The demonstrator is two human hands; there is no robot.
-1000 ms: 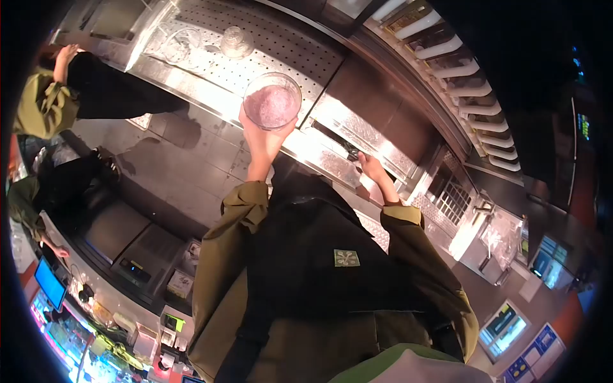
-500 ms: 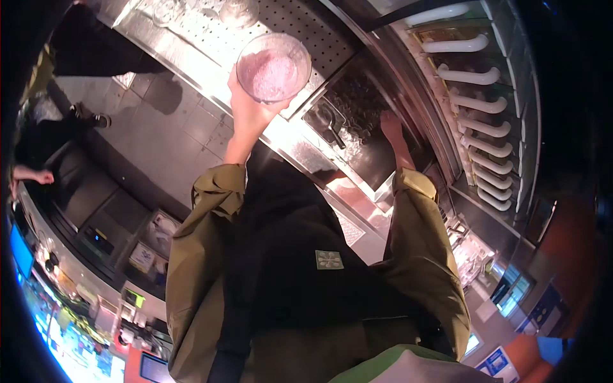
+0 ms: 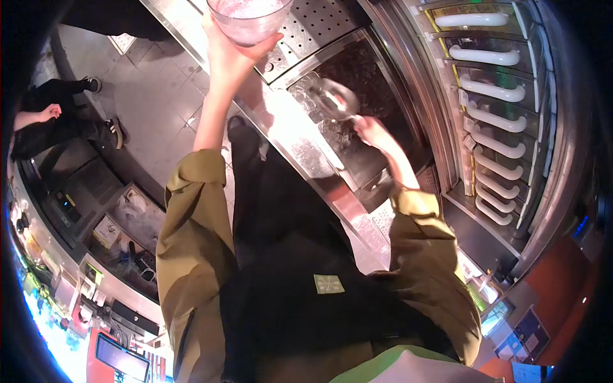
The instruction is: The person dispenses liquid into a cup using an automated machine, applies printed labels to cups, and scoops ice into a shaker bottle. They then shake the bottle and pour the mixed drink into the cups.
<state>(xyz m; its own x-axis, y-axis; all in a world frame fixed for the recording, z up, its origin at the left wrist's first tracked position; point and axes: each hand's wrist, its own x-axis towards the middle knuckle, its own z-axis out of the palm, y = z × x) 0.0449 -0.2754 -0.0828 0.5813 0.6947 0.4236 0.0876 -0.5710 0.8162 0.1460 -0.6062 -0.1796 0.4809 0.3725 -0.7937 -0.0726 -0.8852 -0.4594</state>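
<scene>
At the top of the view my left hand (image 3: 230,60) is closed around a clear cup (image 3: 252,32) with a pale pink, frothy content. The cup is partly cut off by the upper edge. My right hand (image 3: 372,132) grips the handle of a scoop (image 3: 333,99), which is smeared by motion. The scoop is over an open steel bin (image 3: 348,167), whose glistening lumps (image 3: 332,131) look like ice.
A perforated steel drainboard (image 3: 313,29) adjoins the bin. Several white curved handles (image 3: 491,89) line the right side. Another person's hand (image 3: 50,113) and shoes (image 3: 115,133) show at left, beside the tiled floor (image 3: 153,83).
My right hand has moved from the bin's far side and taken hold of the scoop, which lay in the bin. My left hand and the cup have shifted up and left in view.
</scene>
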